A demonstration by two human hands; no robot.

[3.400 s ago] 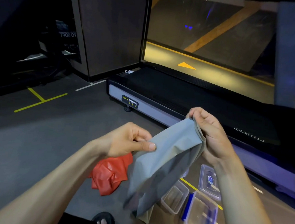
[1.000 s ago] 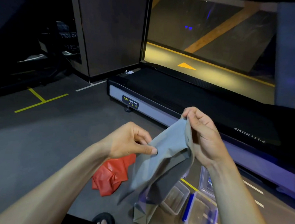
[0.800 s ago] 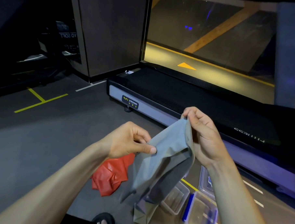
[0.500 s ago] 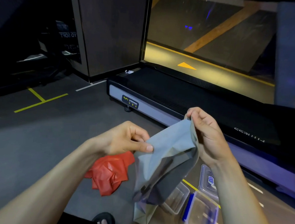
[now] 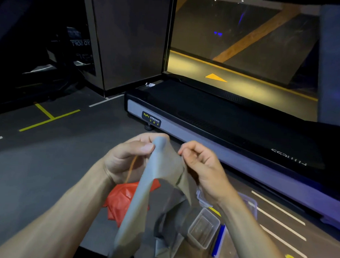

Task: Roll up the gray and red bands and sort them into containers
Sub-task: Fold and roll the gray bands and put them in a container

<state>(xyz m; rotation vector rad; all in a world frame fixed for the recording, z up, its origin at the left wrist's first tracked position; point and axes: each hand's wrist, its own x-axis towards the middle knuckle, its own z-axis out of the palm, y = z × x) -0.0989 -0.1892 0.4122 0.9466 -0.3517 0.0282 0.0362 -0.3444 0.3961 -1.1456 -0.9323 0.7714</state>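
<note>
I hold the gray band [image 5: 159, 173] up in front of me, and its long tail hangs down to the floor. My left hand [image 5: 129, 156] pinches the band's top left corner between thumb and fingers. My right hand [image 5: 200, 165] pinches the top right edge with curled fingers. The red band [image 5: 121, 200] lies crumpled on the floor below my left wrist, partly hidden by the gray band. A clear open container [image 5: 203, 228] sits on the floor at the lower right, with a blue-clipped container [image 5: 224, 248] beside it.
A treadmill [image 5: 224, 121] runs across the floor right behind my hands. Another clear lid or container [image 5: 249, 204] lies behind my right forearm. Yellow and white floor lines mark the dark floor [image 5: 47, 162] to the left.
Both hands have come closer together and lower, so the gray band's top edge is now bunched narrow instead of spread wide. The camera has tilted down a little.
</note>
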